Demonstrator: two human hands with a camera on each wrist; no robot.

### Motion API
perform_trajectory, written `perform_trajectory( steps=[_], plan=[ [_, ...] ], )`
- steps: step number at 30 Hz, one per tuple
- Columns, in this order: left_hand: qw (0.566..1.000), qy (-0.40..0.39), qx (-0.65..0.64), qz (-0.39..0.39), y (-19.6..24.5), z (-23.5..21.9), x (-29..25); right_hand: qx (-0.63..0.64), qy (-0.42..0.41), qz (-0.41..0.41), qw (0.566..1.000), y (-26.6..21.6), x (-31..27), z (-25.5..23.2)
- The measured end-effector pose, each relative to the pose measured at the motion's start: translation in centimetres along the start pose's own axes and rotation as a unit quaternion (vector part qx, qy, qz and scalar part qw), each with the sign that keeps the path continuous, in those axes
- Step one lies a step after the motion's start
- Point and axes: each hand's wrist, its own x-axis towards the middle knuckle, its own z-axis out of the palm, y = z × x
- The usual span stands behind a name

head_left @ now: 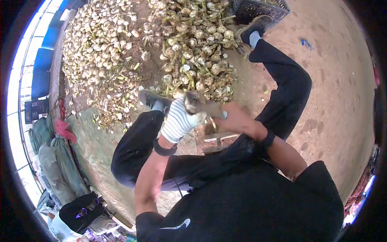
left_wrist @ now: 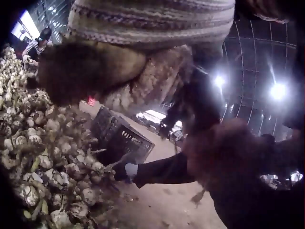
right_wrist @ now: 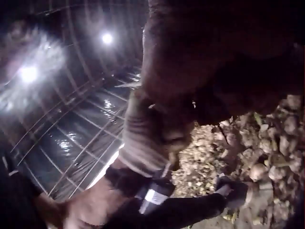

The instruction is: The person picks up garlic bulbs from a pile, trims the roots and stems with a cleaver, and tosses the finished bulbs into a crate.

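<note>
My left hand [head_left: 179,119], in a white knit glove with grey stripes, grips a dirt-covered garlic bulb [head_left: 192,102] in front of my body. In the left wrist view the striped glove [left_wrist: 152,21] fills the top. My bare right hand [head_left: 238,120] is close beside the left one, blurred, with its fingers turned toward the bulb. A small pale piece [head_left: 224,115] shows at its fingers; I cannot tell what that hand holds. A thin pale stalk [head_left: 213,124] hangs below the hands. The right wrist view is mostly dark, the striped glove [right_wrist: 143,138] showing near its middle.
Heaped garlic bulbs [head_left: 201,52] lie between my feet, with a second pale heap [head_left: 100,36] to the left. A black crate [head_left: 262,9] stands by my right foot. A low wooden piece [head_left: 217,139] is under my hands. Filled sacks [head_left: 60,165] lean at left.
</note>
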Motion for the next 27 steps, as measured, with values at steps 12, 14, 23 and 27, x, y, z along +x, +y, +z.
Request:
perform_trajectory(
  steps=[12, 14, 23, 27],
  plan=[
    [0.858, 0.185, -0.410, 0.246, -0.4, 1.9, 2.3, 0.272, 0.002, 0.058, 0.961, -2.0, 1.6, 2.0],
    [0.827, 0.171, -0.514, 0.152, 0.7, 1.5, 1.4, 0.306, -0.053, 0.123, 0.942, -1.8, 2.2, 2.4],
    [0.874, 0.197, -0.443, 0.037, -5.4, 0.2, 3.4, 0.456, 0.126, 0.145, 0.869, -2.1, 1.6, -0.6],
    [0.889, 0.231, -0.395, -0.001, -4.3, 0.7, 3.1, 0.509, -0.010, 0.173, 0.843, -0.4, 2.1, 3.5]
  ],
)
